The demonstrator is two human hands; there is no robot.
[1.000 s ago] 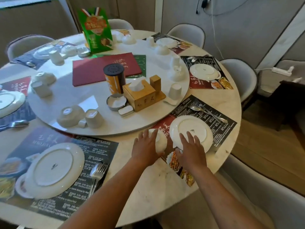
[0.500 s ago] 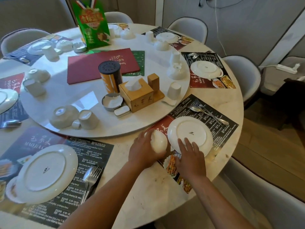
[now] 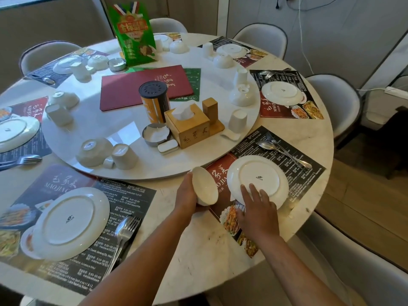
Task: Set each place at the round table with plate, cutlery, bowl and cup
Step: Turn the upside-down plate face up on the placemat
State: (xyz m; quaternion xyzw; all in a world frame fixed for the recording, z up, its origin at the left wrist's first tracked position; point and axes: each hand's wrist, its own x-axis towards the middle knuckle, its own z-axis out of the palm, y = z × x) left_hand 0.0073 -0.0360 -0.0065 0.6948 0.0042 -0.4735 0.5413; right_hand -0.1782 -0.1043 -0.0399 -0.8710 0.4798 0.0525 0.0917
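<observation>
My left hand (image 3: pixel 186 195) grips a white bowl (image 3: pixel 204 186), tipped on its side just above the printed placemat (image 3: pixel 287 151) at the near-right place. My right hand (image 3: pixel 256 206) lies with straight fingers on the near rim of an upside-down white plate (image 3: pixel 258 178) on that mat. A spoon and fork (image 3: pixel 284 152) lie at the mat's far side. On the turntable (image 3: pixel 88 129) behind stand an upside-down cup (image 3: pixel 237 120) and a white soup spoon (image 3: pixel 230 135).
Another upside-down plate (image 3: pixel 70 221) with spoon and fork (image 3: pixel 124 230) sits on the near-left mat. The turntable carries more bowls and cups, a wooden tissue box (image 3: pixel 189 127), a toothpick canister (image 3: pixel 153 100), a red menu (image 3: pixel 143 85). Grey chairs ring the table.
My left hand has lifted the upside-down bowl off the mat and turned it onto its side. My right hand has stayed on the plate's rim.
</observation>
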